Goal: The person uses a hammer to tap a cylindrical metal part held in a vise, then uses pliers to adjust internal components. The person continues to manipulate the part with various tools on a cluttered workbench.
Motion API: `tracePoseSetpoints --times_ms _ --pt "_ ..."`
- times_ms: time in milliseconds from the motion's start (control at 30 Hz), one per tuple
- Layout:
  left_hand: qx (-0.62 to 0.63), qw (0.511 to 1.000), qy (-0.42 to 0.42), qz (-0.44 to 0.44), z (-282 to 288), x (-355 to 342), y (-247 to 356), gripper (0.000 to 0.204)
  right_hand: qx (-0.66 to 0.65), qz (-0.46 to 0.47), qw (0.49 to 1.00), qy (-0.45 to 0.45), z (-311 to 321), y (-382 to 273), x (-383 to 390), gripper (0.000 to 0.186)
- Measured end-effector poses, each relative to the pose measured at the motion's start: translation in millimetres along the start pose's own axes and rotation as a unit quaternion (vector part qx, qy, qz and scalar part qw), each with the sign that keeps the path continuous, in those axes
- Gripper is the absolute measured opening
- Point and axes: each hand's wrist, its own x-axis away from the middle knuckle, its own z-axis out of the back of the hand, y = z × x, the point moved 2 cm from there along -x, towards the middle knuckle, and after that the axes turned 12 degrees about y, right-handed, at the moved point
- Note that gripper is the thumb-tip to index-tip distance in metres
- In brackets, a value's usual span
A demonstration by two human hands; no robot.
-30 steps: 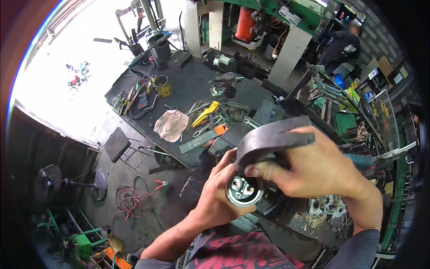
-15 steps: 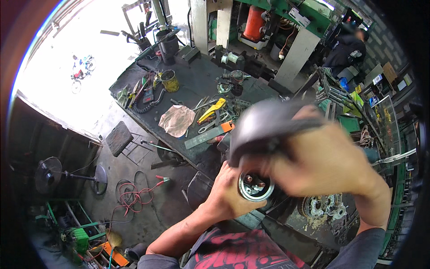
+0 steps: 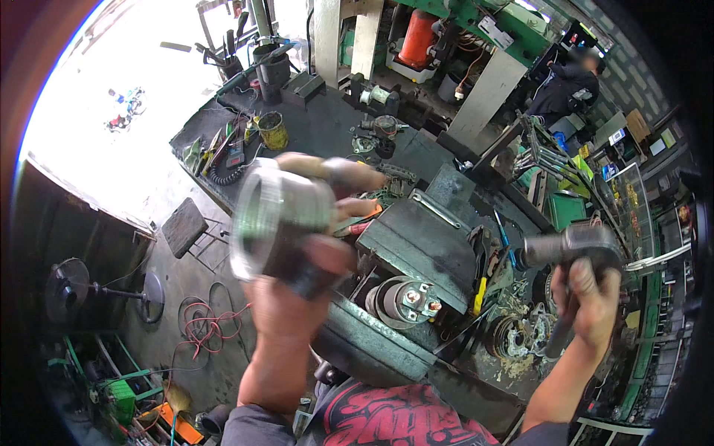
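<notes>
Gripping a blurry metal ring (image 3: 301,207) in left hand (image 3: 288,301), hammer-like tool (image 3: 587,244) in right hand (image 3: 593,301), between them a round metal part (image 3: 407,300) with copper tips in the vise (image 3: 420,249), farther off a yellow can (image 3: 273,134) on the bench (image 3: 323,119)

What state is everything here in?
Metal cylinder: tilted, blurred, gripped in the left hand
Dark tool: gripped in the right hand
Vise: jaws apart
Round part: between those jaws, terminals showing; whether clamped, unclear
Wrench: unheld, lying on the vise
Yellow tub: upright, open
Red cable: loosely looped on the floor
</notes>
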Motion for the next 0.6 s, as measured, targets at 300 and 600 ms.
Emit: tracePoseSetpoints --times_ms 300,600 --pt "-0.053 0.992 -0.065 0.096 27.2 41.3 -24.2 0.07 0.06 -0.344 0.927 0.135 55.2 154.5 149.4 0.039" --pt "-0.381 0.918 0.006 0.109 23.4 54.9 -20.6 0.064 0.212 -0.169 0.963 -0.009 0.2 189.7 204.5 0.032"
